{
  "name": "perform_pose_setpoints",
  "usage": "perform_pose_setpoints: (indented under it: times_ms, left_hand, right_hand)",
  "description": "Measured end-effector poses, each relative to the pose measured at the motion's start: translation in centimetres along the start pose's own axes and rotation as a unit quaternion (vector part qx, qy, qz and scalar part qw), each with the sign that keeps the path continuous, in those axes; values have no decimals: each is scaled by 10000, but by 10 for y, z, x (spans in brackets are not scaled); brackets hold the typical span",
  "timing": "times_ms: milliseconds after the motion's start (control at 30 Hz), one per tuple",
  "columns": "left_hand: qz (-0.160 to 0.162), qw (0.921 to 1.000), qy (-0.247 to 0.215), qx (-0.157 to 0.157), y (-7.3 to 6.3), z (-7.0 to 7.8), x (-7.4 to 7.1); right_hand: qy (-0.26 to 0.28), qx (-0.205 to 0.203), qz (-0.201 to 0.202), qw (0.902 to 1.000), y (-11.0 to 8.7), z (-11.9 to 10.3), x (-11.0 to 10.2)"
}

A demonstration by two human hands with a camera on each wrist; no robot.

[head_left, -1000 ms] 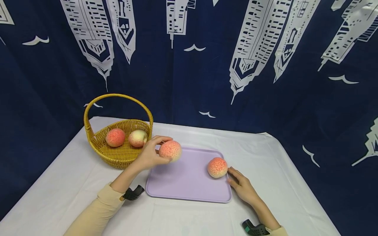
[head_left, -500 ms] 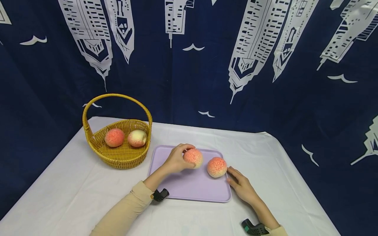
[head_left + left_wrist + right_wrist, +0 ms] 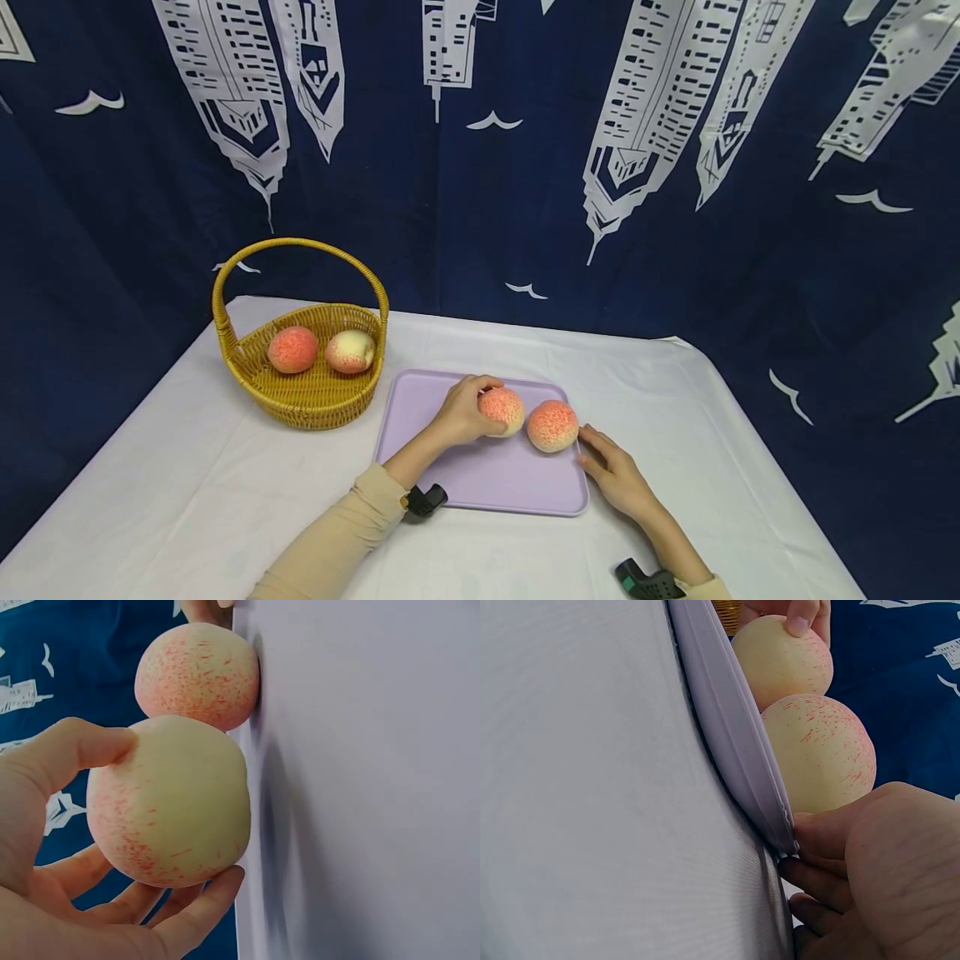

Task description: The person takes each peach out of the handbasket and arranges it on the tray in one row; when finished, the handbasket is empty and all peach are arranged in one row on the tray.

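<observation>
Head view: my left hand (image 3: 463,415) grips a peach (image 3: 502,412) within the edges of the lilac tray (image 3: 510,487), beside another peach (image 3: 552,426). My right hand (image 3: 618,477) pinches the tray's right edge. Near the far left corner of the white-clothed tabletop (image 3: 720,450), a wicker basket (image 3: 315,417) holding two peaches (image 3: 292,349) stands before a navy skyline-print curtain (image 3: 510,208).

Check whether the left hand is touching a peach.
Touching. The left wrist view shows the left hand gripping a peach, thumb on one side, fingers opposite.

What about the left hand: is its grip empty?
No, the left hand is curled round a speckled peach, beside a second peach.
</observation>
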State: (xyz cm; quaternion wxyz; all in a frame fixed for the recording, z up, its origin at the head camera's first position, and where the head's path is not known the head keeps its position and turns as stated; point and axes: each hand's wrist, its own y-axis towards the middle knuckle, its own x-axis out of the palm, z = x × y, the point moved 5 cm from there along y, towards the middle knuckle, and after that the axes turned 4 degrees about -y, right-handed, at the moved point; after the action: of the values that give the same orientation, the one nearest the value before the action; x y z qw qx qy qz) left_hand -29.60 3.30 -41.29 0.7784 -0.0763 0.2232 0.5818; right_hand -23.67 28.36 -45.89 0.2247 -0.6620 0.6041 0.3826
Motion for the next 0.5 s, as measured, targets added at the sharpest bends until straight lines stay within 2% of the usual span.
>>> perform_pose_setpoints:
  times_ms: [200, 500]
  left_hand:
    - [-4, 10000, 16, -5, 1, -5, 4]
    - [-286, 9992, 213, -175, 1, -9, 8]
  right_hand:
    - [-14, -10, 14, 10000, -1, -1, 0]
    - [13, 1, -7, 10000, -1, -1, 0]
